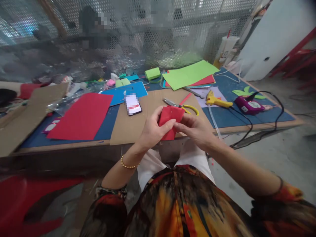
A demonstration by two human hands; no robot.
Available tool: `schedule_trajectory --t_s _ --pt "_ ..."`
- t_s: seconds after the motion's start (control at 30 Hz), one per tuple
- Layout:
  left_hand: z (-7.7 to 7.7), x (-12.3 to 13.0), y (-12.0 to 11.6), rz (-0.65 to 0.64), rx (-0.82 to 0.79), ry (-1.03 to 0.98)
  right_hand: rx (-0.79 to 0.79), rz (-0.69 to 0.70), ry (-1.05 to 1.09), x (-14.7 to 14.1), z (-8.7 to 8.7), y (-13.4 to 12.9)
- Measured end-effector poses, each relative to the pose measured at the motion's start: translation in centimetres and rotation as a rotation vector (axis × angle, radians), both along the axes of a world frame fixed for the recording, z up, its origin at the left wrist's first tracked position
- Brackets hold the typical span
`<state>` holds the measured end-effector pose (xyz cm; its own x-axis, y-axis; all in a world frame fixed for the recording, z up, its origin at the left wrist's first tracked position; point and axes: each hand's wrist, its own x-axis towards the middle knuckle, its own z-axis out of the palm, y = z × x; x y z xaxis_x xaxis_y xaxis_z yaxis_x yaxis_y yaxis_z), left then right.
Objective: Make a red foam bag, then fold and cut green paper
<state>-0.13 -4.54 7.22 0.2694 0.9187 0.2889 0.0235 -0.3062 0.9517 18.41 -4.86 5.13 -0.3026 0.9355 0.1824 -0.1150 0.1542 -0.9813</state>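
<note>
A folded piece of red paper (pixel 170 118) is held up over the front edge of the table. My left hand (pixel 155 127) is closed on its left side, with the thumb across its front. On the right side, my right hand (pixel 195 129) pinches the same piece, thumb and fingers near the left thumb. Just behind the paper, scissors with yellow handles (pixel 191 108) lie on brown cardboard (pixel 134 126), beside a thin red strip (pixel 185 98). A phone (pixel 133 104) rests on the cardboard's left part.
A large red sheet (pixel 82 117) lies left, green sheets (pixel 190 75) at the back. To the right are a yellow glue gun (pixel 218 100), a purple device (pixel 249 105) with a black cable, and green leaf shapes (pixel 247 92). A cup (pixel 225 49) stands back right.
</note>
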Motion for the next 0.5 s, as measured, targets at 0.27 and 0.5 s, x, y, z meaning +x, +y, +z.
schedule_trajectory --t_s 0.27,0.5 --pt "-0.4 -0.6 -3.2 -0.051 -0.168 -0.158 -0.200 0.027 0.303 0.3 -4.0 -2.0" --pt "-1.1 -0.7 -4.4 -0.016 -0.286 -0.263 -0.264 0.092 0.357 0.0 -5.6 -1.9"
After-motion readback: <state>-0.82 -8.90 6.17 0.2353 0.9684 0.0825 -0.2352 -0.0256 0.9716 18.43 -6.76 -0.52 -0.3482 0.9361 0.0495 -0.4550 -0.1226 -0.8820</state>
